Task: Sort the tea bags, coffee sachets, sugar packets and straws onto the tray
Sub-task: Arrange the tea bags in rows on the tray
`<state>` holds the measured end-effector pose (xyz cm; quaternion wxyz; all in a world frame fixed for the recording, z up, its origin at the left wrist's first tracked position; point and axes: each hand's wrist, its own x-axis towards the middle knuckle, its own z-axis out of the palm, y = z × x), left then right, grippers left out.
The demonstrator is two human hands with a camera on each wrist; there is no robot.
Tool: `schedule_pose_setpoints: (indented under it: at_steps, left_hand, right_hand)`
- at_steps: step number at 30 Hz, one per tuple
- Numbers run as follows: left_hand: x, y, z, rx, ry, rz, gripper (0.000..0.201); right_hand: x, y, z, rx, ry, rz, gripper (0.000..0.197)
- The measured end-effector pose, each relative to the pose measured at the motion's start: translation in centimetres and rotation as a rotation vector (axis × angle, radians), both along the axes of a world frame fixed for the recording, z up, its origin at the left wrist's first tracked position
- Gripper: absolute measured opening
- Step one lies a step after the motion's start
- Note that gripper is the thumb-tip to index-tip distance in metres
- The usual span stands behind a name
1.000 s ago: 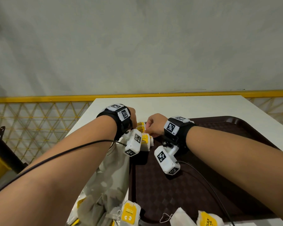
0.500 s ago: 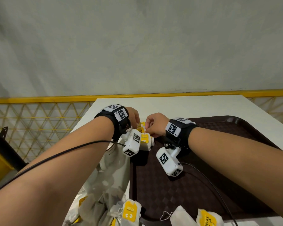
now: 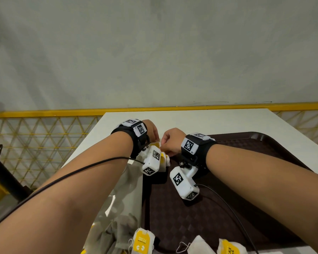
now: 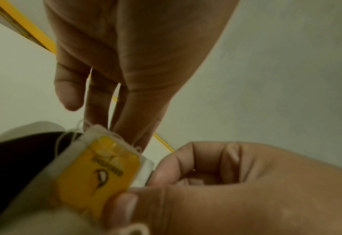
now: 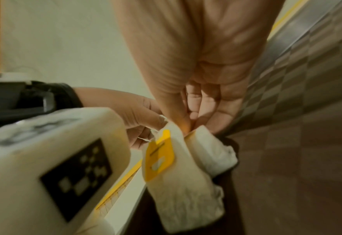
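We hold a small bunch of tea bags (image 5: 183,160) between both hands, above the far left corner of the tray (image 3: 246,208). Our right hand (image 3: 172,142) pinches the top edges of the bags: the thumb and curled fingers (image 5: 210,101) press together on the white paper where two bags meet, and the bags hang down from that pinch. One bag shows a yellow tag (image 5: 160,155) on its face; a second bag is folded against it on the tray side. Our left hand (image 3: 151,130) meets the same bunch from the other side, its fingertips (image 5: 145,117) touching the upper corner, thumb and forefinger close together there on the paper and the string. From the left wrist view the yellow tag (image 4: 97,171) sits just under that grip, with thin white string looping off its top.

Below the grip, toward us, three more tea bags (image 3: 142,242) lie at the near edge of the tray. Left of the grip and lower, a crumpled plastic bag (image 3: 121,202) rests on the white table (image 3: 191,120).
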<state>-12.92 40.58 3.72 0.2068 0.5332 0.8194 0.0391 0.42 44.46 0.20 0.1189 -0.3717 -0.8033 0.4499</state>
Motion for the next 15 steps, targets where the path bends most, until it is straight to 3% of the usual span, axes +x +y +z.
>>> schedule_pose_setpoints:
  at_steps: [8,12,15]
  left_hand:
    - [-0.3,-1.8,1.3,0.096,-0.103,0.09,0.019]
    - [0.4,-2.8,2.5,0.151,-0.07,0.09,0.024]
    - [1.1,-3.8,2.8,0.038,-0.101,0.015,0.026]
  right_hand:
    - [0.5,0.7,0.4,-0.094,-0.05,-0.041,0.023]
    - [1.7,0.5,1.1,-0.131,-0.164,0.069,0.021]
    - [2.0,-0.2,1.0,-0.115,-0.14,0.114,0.015]
